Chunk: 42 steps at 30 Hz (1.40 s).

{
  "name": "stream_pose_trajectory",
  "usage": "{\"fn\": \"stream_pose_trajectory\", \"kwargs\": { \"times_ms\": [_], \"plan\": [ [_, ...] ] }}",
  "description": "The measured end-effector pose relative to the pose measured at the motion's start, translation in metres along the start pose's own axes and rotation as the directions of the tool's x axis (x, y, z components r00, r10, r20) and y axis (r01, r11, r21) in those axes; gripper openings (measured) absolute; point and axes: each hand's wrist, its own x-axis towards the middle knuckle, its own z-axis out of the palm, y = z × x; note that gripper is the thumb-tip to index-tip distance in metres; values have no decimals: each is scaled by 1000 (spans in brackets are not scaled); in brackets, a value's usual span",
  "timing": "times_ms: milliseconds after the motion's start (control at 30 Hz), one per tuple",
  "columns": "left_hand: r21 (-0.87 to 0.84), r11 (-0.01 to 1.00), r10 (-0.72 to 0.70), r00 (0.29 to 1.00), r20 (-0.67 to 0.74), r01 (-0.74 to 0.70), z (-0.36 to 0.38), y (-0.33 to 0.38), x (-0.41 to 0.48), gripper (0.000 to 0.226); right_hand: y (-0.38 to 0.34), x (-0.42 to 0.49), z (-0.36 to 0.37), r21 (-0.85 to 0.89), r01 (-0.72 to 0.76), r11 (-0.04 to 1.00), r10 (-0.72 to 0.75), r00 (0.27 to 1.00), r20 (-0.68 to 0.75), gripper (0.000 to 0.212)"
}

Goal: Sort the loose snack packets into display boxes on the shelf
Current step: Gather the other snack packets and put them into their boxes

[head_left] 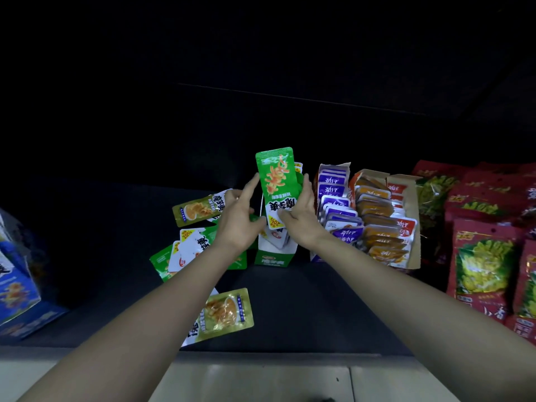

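**One green packet held over its box**

One green foil packet (277, 181), flat and glossy with a crimped top seam, is held upright above an open green display box (275, 252), in which further white-ended packets are stood. The packet is gripped by the right hand (301, 216), thumb on the lower front and fingers behind. The left hand (236, 224) is set against the packet's left edge with a straight index finger; whether its other fingers grasp anything cannot be told.

Two olive-green packets are seen loose: one (197, 210) just behind the left hand, one (224, 313) nearer the shelf front, under the left forearm. A heap of at least three green-and-white packets (197, 250) is spread left of the box.

To the right, two torn-open cardboard boxes are placed side by side, one filled with purple sachets (336, 204), one with orange sachets (377, 221). Beyond them, large crinkled red bags (481, 271) are stacked. A blue carton (14, 285) is stood at far left.

Everything is laid on a dark, matt shelf (290, 300) with a pale front edge; the space behind is unlit.
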Motion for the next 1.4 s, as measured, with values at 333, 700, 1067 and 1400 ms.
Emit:
{"fn": "stream_pose_trajectory", "kwargs": {
  "times_ms": [333,700,1067,1400],
  "plan": [
    [-133,979,128,977,-170,-152,5,9,2,51,5,-1,-7,69,62,996,-51,988,-144,82],
    [142,988,62,997,-53,-54,-42,-34,-6,29,-48,-24,-5,-87,525,847,-527,806,-270,39],
    [618,763,-362,917,168,188,-87,-88,-56,76,-42,-46,98,-613,321,722,37,867,498,79],
    [607,756,-354,933,68,243,-61,-85,-36,74,-11,-29,71,-589,229,775,-23,941,336,35]
  ]
}}
